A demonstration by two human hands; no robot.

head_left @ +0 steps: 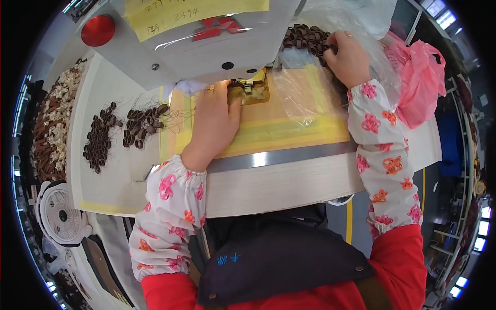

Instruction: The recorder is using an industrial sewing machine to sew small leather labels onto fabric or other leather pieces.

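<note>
Fingers stretched forward, my left hand [214, 121] lies beside the presser foot [249, 89] of a sewing machine [196, 46]. Its thumb is apart from the fingers, whose tips are hidden under the machine head; no held thing shows there. To the right, my right hand [350, 61] is at the edge of a pile of small brown loops [305, 39]. Thumb and forefinger there close on what looks like one dark brown loop. Left of the machine lie two clusters of brown loops, a nearer one [98, 139] and another [140, 124] with loose threads.
Clear plastic film [299, 95] lies on the taped machine bed [284, 132]. A pink plastic bag [421, 77] hangs at the table's right. Left of the table [279, 186] are a white fan [62, 214] and heaped brown and cream pieces [57, 119].
</note>
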